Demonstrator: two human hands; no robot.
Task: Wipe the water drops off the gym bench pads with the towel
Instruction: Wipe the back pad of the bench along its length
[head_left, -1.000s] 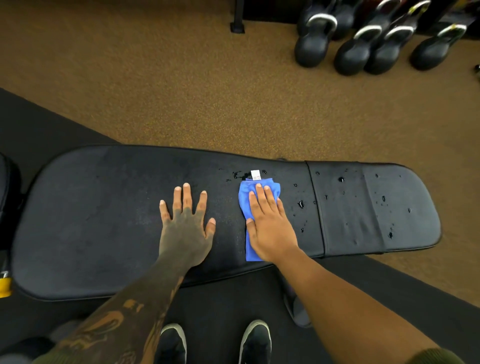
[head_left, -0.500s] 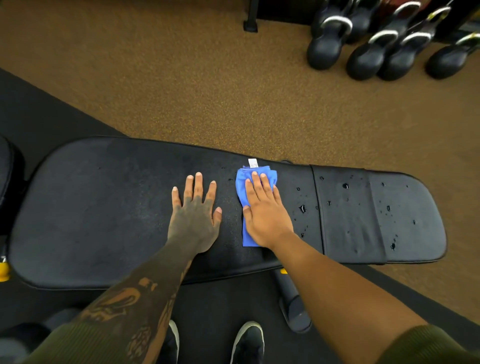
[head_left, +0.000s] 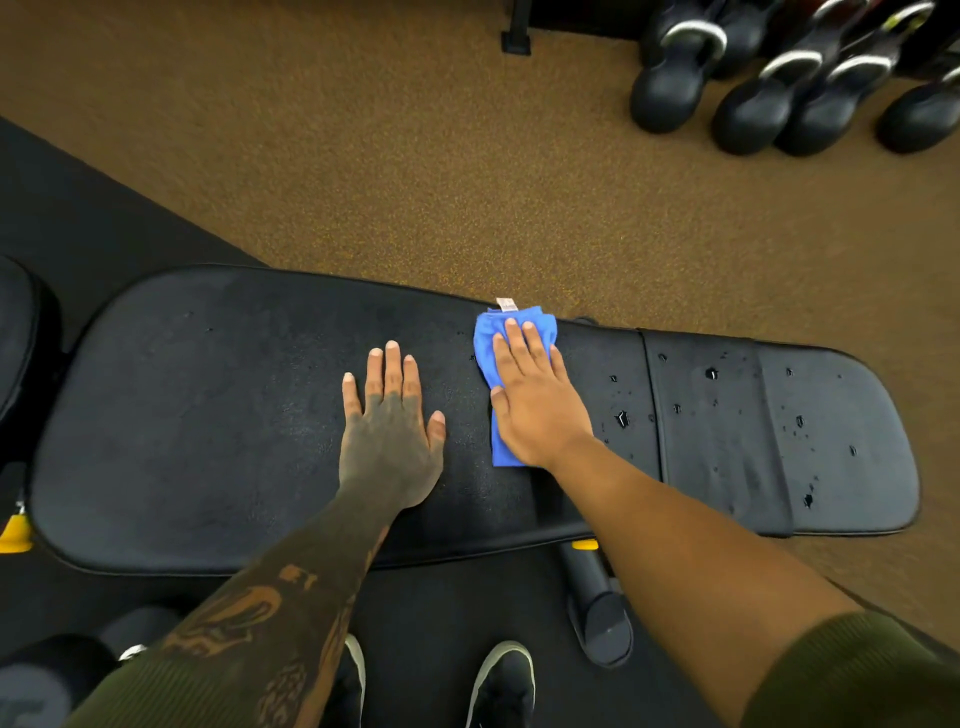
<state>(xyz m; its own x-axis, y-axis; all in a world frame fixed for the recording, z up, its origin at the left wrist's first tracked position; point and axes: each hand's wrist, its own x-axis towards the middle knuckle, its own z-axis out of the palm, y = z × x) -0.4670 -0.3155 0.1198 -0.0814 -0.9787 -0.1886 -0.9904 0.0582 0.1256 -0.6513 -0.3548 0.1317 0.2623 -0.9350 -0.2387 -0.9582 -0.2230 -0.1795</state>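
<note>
**Flat palm on a blue towel, drops beading to the right**

The right hand (head_left: 535, 405) lies flat on a folded blue towel (head_left: 488, 345), fingers straight and close together, pressing the soft cloth onto the long pad (head_left: 208, 415). The towel is folded into a narrow strip running near to far. Its far end bunches at the pad's far edge, where a small white tag (head_left: 506, 304) sticks out, and its near corner shows beside the wrist.

Just left of it, the left hand (head_left: 389, 436) rests palm down on the same pad, fingers released and slightly spread, holding nothing.

The long pad is black, grainy vinyl with rounded corners, dull and matte on its left part. Right of the towel, glossy water drops (head_left: 622, 418) bead on it in small irregular blobs. More are scattered across the short pad (head_left: 831, 441), which joins it at a stitched seam.

Beyond the bench is speckled brown floor (head_left: 363, 156), with a smooth black mat (head_left: 78, 223) on the left. Round black kettlebells (head_left: 670, 88) with metal-look handles cluster at far right. Dark shoes (head_left: 506, 680) with pale rims show at the near edge.
</note>
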